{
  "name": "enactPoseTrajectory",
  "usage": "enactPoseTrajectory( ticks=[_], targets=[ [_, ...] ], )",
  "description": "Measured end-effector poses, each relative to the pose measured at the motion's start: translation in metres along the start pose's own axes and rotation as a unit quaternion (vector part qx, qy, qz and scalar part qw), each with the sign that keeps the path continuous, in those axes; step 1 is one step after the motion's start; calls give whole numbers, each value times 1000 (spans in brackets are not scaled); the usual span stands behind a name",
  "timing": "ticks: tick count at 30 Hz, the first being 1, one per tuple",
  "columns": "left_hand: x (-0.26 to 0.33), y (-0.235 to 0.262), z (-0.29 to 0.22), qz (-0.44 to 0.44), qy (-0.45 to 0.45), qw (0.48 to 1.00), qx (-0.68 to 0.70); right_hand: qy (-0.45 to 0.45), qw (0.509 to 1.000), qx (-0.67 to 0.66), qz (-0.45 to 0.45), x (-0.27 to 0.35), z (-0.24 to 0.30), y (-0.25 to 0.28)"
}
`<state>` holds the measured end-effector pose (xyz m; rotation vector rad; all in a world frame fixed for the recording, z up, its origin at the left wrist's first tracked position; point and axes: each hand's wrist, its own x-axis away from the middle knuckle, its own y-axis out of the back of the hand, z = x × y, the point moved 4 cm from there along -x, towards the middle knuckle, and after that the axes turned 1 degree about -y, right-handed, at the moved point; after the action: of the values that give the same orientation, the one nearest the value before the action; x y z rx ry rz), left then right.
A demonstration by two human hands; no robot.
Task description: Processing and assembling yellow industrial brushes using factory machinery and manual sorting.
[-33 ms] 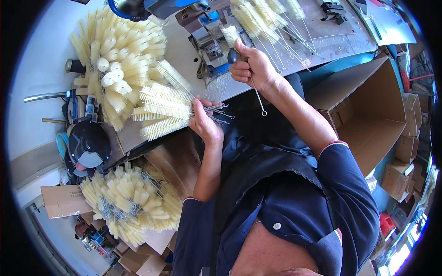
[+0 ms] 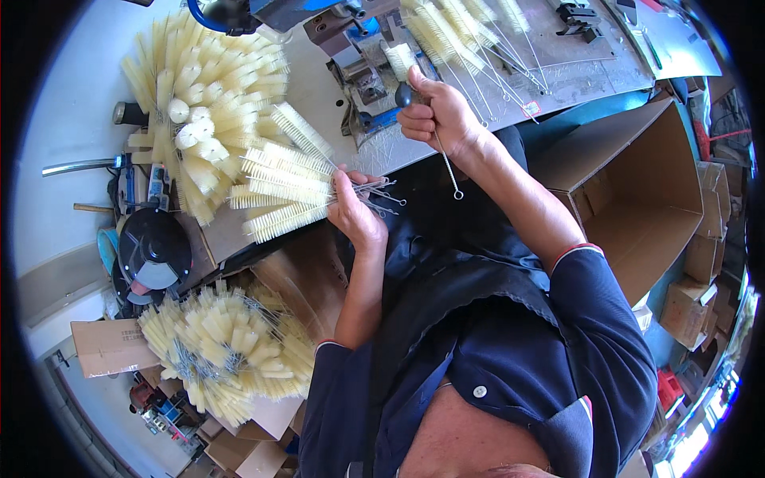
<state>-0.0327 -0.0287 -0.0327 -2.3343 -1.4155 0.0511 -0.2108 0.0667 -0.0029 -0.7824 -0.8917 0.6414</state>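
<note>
My left hand (image 2: 356, 211) is closed round the wire stems of several bottle brushes (image 2: 288, 182). Their pale cream bristles fan out leftward, and the looped wire ends stick out to the right of my fingers. In my closed right hand (image 2: 438, 115) is a single bottle brush (image 2: 401, 60), its bristle head up beside a metal fixture (image 2: 366, 84) on the bench. The twisted wire stem of that brush passes through my grip and hangs below it, ending in a small loop. A black rounded knob (image 2: 403, 95) sits against my right fingers; what it is fixed to is hidden.
A big heap of bottle brushes (image 2: 207, 103) covers the bench's left side; more brushes (image 2: 454, 32) lie at the far right. Lower left, a carton (image 2: 111, 348) overflows with brushes beside a black round machine (image 2: 155, 248). An open cardboard box (image 2: 637, 199) stands at my right.
</note>
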Motion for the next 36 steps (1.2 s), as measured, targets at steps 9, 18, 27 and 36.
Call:
enactPoseTrajectory(
  ticks=[9,18,27,36],
  targets=[
    [2,-2,-4,8,-5,1000,-6,-19,999,-22,27,1,7,0],
    [14,-3,-11,20,-33,999,-3,-2,999,46,-3,14,18,10],
    [21,-3,-6,8,-10,1000,29,203,856,448,-163,-2,110,31],
    [26,-9,-10,23,-18,999,32,535,545,545,-347,40,128,23]
  ],
)
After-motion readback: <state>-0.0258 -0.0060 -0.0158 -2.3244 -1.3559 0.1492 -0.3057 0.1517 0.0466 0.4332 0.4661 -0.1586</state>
